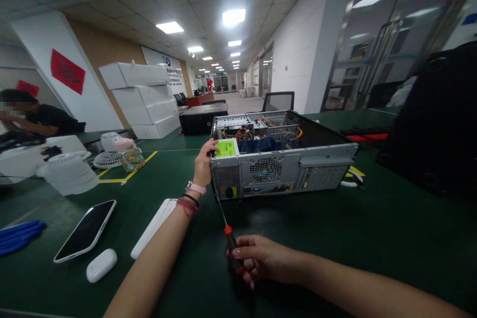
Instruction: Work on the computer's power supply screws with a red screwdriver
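Observation:
An opened computer case (279, 154) lies on its side on the green table, its rear panel towards me. Wires, a blue ribbon cable and a power supply (227, 149) with a yellow-green label show inside. My left hand (203, 161) grips the case's near left corner, beside the power supply. In my right hand (261, 258) is a screwdriver (230, 241) with a black and red handle. Its shaft points up and away, and the tip is at the lower left corner of the rear panel. Whether the tip sits in a screw is too small to tell.
A phone (86, 231), a white earbud case (101, 265), a long white object (154, 226) and blue cable (20, 236) lie at left. White boxes (145, 102) and a black case (203, 119) stand behind. A dark bag (436, 124) is at right. Another person sits far left.

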